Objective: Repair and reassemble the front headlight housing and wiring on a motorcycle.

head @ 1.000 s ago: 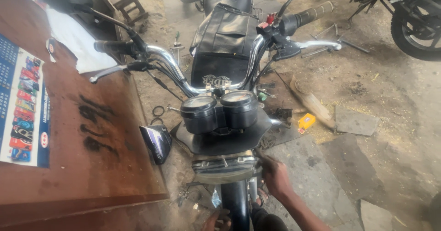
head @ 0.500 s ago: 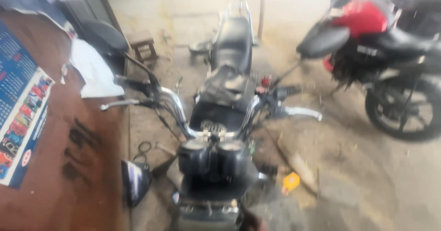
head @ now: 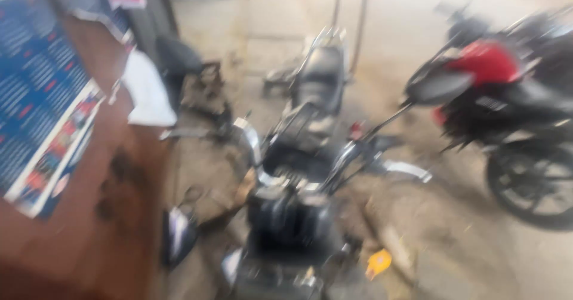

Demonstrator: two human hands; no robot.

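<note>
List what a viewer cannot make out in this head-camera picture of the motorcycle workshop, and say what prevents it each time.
- Both hands: outside the head view, so what they hold cannot be told.
- Black motorcycle: motion blur smears its twin gauges; the bottom edge cuts off its front.
- Red motorcycle: cut off by the right edge.
- Poster on the brown panel: too blurred to read.
- Small yellow object on the floor: too blurred to identify.

A red motorcycle (head: pixel 501 91) stands at the right, its black wheel (head: pixel 531 183) on the grey concrete floor (head: pixel 477 258). At the left is a brown wooden panel (head: pixel 89 216) with a blue poster (head: pixel 42 103) stuck to it — a white cloth (head: pixel 146 97) hangs just beside that. A small yellow object (head: pixel 379 261) lies on the floor, too blurred to identify.
</note>
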